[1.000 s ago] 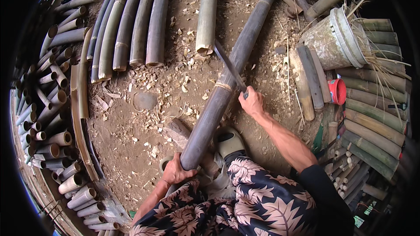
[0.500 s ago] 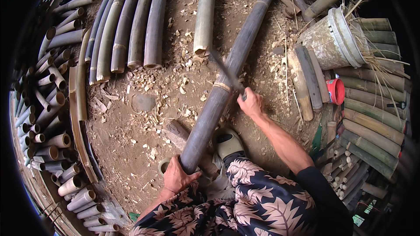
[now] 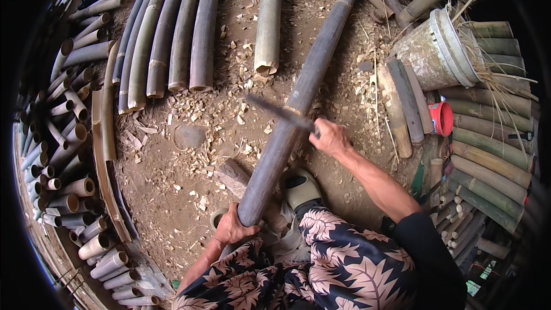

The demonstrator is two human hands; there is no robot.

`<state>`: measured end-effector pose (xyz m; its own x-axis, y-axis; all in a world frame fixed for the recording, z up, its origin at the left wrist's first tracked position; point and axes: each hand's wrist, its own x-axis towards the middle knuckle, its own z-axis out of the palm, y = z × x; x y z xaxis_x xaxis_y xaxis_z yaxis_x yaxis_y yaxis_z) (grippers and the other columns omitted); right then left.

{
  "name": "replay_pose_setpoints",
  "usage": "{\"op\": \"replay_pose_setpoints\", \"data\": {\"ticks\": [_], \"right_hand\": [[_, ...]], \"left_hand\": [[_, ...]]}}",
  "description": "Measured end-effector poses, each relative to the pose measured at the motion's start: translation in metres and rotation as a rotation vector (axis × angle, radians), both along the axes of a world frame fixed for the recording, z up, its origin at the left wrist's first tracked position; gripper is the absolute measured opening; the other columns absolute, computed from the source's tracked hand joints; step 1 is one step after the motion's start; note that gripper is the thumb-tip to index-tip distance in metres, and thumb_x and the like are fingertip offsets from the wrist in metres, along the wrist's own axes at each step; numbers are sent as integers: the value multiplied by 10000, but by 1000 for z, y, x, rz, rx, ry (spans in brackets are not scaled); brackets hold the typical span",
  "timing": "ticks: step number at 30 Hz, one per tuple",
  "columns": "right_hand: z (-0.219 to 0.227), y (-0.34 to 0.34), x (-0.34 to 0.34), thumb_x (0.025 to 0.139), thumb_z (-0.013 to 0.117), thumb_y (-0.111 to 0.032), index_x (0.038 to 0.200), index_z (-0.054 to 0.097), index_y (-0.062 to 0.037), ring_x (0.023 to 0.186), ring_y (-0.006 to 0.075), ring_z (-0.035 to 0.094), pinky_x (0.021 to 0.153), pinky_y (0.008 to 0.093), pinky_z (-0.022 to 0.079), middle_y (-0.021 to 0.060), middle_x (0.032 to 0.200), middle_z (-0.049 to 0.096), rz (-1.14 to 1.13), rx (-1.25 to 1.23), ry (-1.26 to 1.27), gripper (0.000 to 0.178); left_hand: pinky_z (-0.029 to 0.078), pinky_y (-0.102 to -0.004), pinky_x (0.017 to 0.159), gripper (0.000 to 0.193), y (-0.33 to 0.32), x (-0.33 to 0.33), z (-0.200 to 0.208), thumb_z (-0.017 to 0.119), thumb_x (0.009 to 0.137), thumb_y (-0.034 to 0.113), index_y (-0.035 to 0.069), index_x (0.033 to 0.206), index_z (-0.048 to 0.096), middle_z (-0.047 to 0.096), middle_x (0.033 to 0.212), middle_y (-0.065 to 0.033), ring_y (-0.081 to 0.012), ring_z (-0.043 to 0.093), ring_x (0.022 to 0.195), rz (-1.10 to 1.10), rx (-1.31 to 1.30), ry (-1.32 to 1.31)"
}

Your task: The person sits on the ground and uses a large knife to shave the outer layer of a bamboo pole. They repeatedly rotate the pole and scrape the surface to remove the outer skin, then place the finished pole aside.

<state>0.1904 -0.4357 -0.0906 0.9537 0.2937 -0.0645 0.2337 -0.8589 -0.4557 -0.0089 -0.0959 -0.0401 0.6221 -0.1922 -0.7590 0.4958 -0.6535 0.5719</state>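
Note:
A long dark bamboo pole (image 3: pixel 275 143) slants from my lap up toward the far right. My left hand (image 3: pixel 232 227) is wrapped round its near end. In my right hand (image 3: pixel 332 138) is a machete (image 3: pixel 280 111), its handle mostly hidden by my fingers. The dark blade, slightly blurred, lies across the pole close to a pale node ring (image 3: pixel 295 110) and points to the upper left. Whether the edge touches the bamboo I cannot tell. Beneath the pole, near its lower part, rests a short wooden block (image 3: pixel 232 177).
Several bamboo poles (image 3: pixel 202 34) lie side by side at the far left, with one more pole (image 3: pixel 268 28) beyond the blade. Wood chips cover the dirt floor. A dirty bucket (image 3: pixel 422 51) and a red tub (image 3: pixel 441 119) stand at right. Cut bamboo is stacked at left (image 3: pixel 80 186).
My right hand has brought the machete lower and nearer, and its blade has swung toward the left across the pole. My left hand keeps its hold on the near end.

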Motion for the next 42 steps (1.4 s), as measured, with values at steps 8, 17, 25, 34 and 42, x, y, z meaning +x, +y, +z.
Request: {"op": "replay_pose_setpoints", "data": {"ticks": [8,17,25,34,42], "right_hand": [[7,1,5,849,684,-243,868,564,-51,656,304,681,578,460,537,155,753,658,2,16,38,227],[-3,0,4,827,721,-290,862,564,-82,594,267,652,552,444,542,92,706,629,-398,-11,268,262],[12,3,13,787,766,-233,842,569,-70,669,276,682,532,392,559,104,733,627,-365,-6,228,262],[6,5,42,745,821,-263,851,574,-84,602,257,655,548,402,553,80,691,614,-406,24,289,323],[-4,8,26,899,651,-302,888,582,-65,480,231,579,471,388,494,43,543,529,-357,96,185,248]], "left_hand": [[457,-400,987,1051,7,0,-13,870,582,486,-84,1322,390,601,1165,-273,-363,600,1119,70,-207,127],[530,-485,847,912,-19,-11,24,833,642,466,-55,1259,409,654,1038,-303,-459,659,955,21,216,-53],[506,-437,913,971,-7,-8,9,835,609,500,-71,1298,460,653,1085,-297,-404,654,1034,31,30,-35],[479,-390,960,975,8,3,-21,859,587,481,-84,1283,474,645,1118,-259,-347,632,1074,122,-240,111],[508,-467,905,928,-24,-19,32,849,619,498,-52,1247,443,644,1067,-303,-421,645,1036,55,253,-62]]}}
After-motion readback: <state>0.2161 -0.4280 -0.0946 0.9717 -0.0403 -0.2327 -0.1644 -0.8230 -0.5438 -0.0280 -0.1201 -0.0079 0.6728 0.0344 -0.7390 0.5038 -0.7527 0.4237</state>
